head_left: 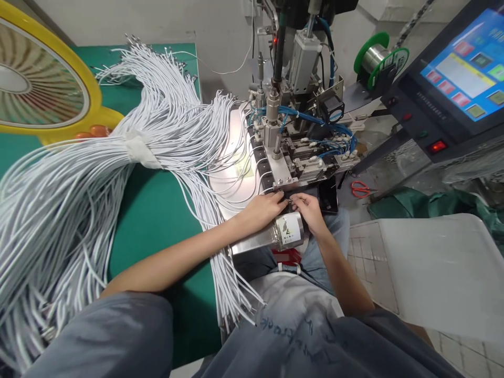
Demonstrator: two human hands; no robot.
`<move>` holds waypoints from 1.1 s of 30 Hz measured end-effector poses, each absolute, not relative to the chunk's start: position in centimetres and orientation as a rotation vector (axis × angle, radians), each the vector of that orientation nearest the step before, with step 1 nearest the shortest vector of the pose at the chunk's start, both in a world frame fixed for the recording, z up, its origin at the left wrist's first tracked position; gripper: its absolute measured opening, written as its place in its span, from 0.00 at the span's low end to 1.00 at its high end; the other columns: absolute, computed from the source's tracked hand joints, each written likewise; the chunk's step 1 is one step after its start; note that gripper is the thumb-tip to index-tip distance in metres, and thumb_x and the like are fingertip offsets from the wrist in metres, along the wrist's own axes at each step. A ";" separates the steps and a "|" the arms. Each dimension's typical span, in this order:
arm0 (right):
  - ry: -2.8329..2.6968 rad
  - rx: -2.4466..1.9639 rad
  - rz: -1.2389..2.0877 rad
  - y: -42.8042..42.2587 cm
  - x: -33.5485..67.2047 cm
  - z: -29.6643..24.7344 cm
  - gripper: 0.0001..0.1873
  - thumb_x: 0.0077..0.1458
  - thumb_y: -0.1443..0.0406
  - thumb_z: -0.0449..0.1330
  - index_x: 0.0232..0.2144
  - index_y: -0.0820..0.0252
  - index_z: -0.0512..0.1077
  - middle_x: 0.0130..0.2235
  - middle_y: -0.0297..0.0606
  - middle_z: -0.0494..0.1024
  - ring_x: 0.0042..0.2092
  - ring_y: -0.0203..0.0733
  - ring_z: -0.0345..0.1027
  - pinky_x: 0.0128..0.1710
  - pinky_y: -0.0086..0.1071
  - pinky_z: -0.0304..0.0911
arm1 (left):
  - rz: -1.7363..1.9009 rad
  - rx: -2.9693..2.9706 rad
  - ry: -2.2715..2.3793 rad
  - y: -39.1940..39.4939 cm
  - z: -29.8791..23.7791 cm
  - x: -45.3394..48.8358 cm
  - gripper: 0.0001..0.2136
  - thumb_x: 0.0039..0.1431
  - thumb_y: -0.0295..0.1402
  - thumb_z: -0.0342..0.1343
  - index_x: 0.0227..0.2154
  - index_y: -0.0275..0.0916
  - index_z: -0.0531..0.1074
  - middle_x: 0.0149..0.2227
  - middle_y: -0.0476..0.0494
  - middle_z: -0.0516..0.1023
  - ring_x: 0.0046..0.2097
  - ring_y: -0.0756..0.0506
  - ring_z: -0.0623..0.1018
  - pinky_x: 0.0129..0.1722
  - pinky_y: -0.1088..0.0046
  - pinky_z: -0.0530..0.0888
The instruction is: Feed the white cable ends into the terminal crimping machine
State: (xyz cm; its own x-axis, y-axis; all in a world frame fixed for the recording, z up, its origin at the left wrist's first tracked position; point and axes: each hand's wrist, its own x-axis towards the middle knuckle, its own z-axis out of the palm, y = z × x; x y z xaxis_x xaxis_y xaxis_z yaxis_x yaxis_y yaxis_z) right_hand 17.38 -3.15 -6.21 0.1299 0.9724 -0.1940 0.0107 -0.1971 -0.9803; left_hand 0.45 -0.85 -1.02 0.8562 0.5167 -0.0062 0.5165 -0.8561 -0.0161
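Observation:
At the front edge of the soldering machine (pixel 281 165), my left hand (pixel 268 207) and my right hand (pixel 309 209) meet fingertip to fingertip. Each has its fingers pinched together. A tiny dark metallic piece (pixel 290 201) shows between the fingertips, too small to name. Just left of the hands, several white cables (pixel 220 194) run across a lit metal plate (pixel 226 182) up to the machine's row of black holders (pixel 260 157). Below the hands is a metal box with a white label (pixel 290 230).
A big bundle of white cables (pixel 79 157), tied with a white wrap (pixel 142 149), covers much of the green table (pixel 157 210). A yellow fan (pixel 92 89) stands at left. To the right are a solder wire spool (pixel 372 59), a touchscreen (pixel 466 68), red scissors (pixel 360 189) and a white tray (pixel 437 262).

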 end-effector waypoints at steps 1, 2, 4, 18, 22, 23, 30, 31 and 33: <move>-1.031 -1.433 1.243 -3.1 17.4 -6.2 0.14 0.41 0.55 0.59 0.25 0.61 0.70 0.21 0.31 0.69 0.23 0.33 0.60 0.21 0.27 0.55 | 0.021 -3.011 -0.841 -0.9 -0.9 0.5 0.13 0.61 0.23 0.46 0.48 0.32 0.67 0.38 0.39 0.70 0.38 0.45 0.74 0.31 0.72 0.70; -1.039 -1.437 1.250 -3.0 17.3 -6.2 0.14 0.41 0.55 0.59 0.25 0.61 0.69 0.21 0.31 0.69 0.22 0.33 0.61 0.21 0.27 0.55 | 0.018 -3.006 -0.846 -1.1 -0.8 0.5 0.14 0.61 0.23 0.46 0.48 0.31 0.67 0.38 0.38 0.70 0.39 0.44 0.74 0.32 0.72 0.70; -1.069 -1.440 1.275 -2.9 17.2 -6.1 0.15 0.40 0.54 0.59 0.23 0.61 0.68 0.19 0.31 0.68 0.21 0.33 0.60 0.20 0.27 0.55 | 0.003 -2.988 -0.860 -1.3 -0.4 0.5 0.15 0.60 0.22 0.46 0.49 0.31 0.66 0.39 0.37 0.70 0.40 0.44 0.74 0.34 0.71 0.70; -1.225 -1.589 0.662 -8.4 15.9 -2.7 0.09 0.51 0.62 0.54 0.23 0.60 0.68 0.21 0.30 0.66 0.24 0.34 0.58 0.25 0.28 0.55 | 0.107 -2.845 -1.193 -1.1 1.0 -0.5 0.10 0.54 0.18 0.45 0.30 0.30 0.72 0.33 0.35 0.74 0.31 0.43 0.75 0.23 0.71 0.61; -1.429 -1.428 1.291 -12.7 10.5 -2.6 0.07 0.50 0.63 0.56 0.26 0.60 0.71 0.21 0.31 0.71 0.21 0.34 0.64 0.23 0.28 0.60 | 0.122 -2.795 -1.304 -1.0 0.7 -0.5 0.12 0.55 0.18 0.43 0.33 0.29 0.72 0.32 0.34 0.74 0.31 0.42 0.76 0.24 0.72 0.60; -1.438 -1.391 1.445 -13.3 9.1 -3.0 0.06 0.50 0.63 0.57 0.27 0.60 0.70 0.22 0.32 0.73 0.21 0.34 0.66 0.23 0.28 0.61 | 0.120 -2.801 -1.316 -0.9 0.7 -0.4 0.12 0.55 0.18 0.43 0.33 0.29 0.72 0.32 0.34 0.74 0.31 0.42 0.76 0.24 0.72 0.60; -1.252 -1.287 1.657 -13.8 5.3 -5.3 0.08 0.45 0.65 0.60 0.31 0.58 0.66 0.29 0.35 0.77 0.31 0.38 0.72 0.31 0.29 0.66 | 0.044 -2.806 -1.336 -0.6 0.2 -0.3 0.11 0.53 0.19 0.46 0.30 0.29 0.74 0.31 0.34 0.75 0.31 0.43 0.75 0.26 0.72 0.60; -1.214 -1.281 1.660 -13.8 5.1 -5.3 0.10 0.44 0.66 0.60 0.32 0.58 0.66 0.28 0.34 0.76 0.32 0.38 0.72 0.33 0.30 0.66 | 0.030 -2.805 -1.332 -0.5 0.1 -0.3 0.11 0.53 0.19 0.46 0.29 0.29 0.74 0.30 0.34 0.75 0.30 0.44 0.75 0.25 0.72 0.60; -1.171 -1.257 1.683 -13.8 4.9 -5.3 0.16 0.42 0.67 0.60 0.37 0.59 0.66 0.27 0.32 0.75 0.30 0.36 0.70 0.31 0.28 0.64 | 0.015 -2.804 -1.329 -0.3 -0.1 -0.4 0.11 0.52 0.19 0.46 0.28 0.29 0.74 0.29 0.35 0.75 0.30 0.44 0.75 0.25 0.72 0.60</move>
State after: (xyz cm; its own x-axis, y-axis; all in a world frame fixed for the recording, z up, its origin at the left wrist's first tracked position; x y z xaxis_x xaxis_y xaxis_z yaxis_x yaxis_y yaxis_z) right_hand 4.87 -13.84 -5.25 -0.2649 0.9132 -0.3098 -0.0270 -0.3282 -0.9442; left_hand -0.38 -0.30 -0.06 0.6332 0.7739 0.0078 0.7736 -0.6325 -0.0385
